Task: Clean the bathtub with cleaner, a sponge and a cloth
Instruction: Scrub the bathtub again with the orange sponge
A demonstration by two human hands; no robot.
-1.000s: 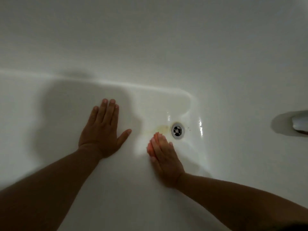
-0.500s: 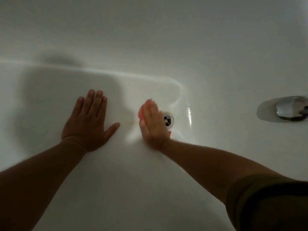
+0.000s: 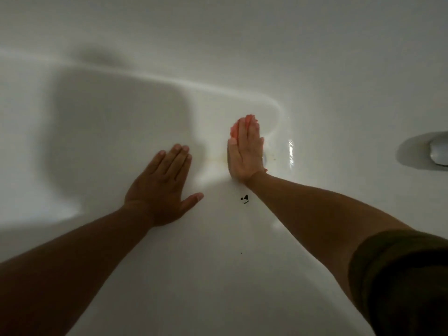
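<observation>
Right hand (image 3: 246, 151) lies flat with straight fingers, pressing a pink-orange sponge (image 3: 233, 132) onto the white bathtub (image 3: 242, 275) floor; only the sponge's edges show past the fingertips and the wrist. The hand covers most of the drain (image 3: 265, 158). Left hand (image 3: 162, 183) is released, palm down on the floor, thumb spread, near the right hand but apart from it. A yellowish stain (image 3: 215, 160) sits between the hands. Black specks (image 3: 244, 198) lie beside the right wrist. The floor's curved edge (image 3: 266, 98) is just beyond the sponge. Bare shadowed floor extends left. A chrome fitting (image 3: 438, 151) is at the right edge.
</observation>
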